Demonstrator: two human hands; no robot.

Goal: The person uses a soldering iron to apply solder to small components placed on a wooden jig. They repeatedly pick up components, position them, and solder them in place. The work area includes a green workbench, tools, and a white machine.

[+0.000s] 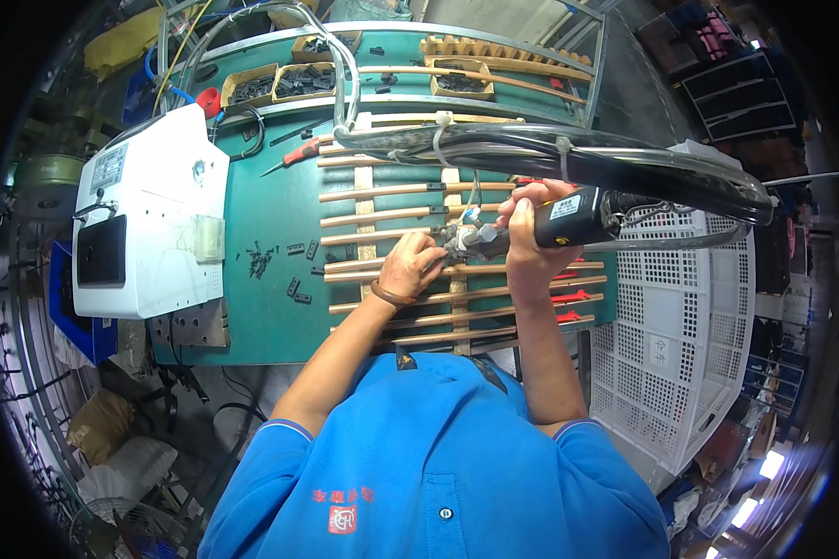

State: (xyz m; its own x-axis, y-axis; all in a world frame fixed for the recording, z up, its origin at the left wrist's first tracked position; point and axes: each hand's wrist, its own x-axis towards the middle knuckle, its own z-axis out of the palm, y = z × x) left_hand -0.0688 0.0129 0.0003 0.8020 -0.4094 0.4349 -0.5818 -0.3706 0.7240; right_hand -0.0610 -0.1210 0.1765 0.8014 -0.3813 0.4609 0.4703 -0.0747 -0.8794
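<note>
The right hand (531,233) has its fingers clamped around a black cylindrical power tool (569,222), its nose over slim brown rods (485,269) on the green tabletop (261,331). Beside it, the left hand (408,267) rests, perhaps for steadying; whether its fingers grip cannot be told.

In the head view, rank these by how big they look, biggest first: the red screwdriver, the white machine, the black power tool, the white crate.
1. White crate
2. White machine
3. Black power tool
4. Red screwdriver
</note>
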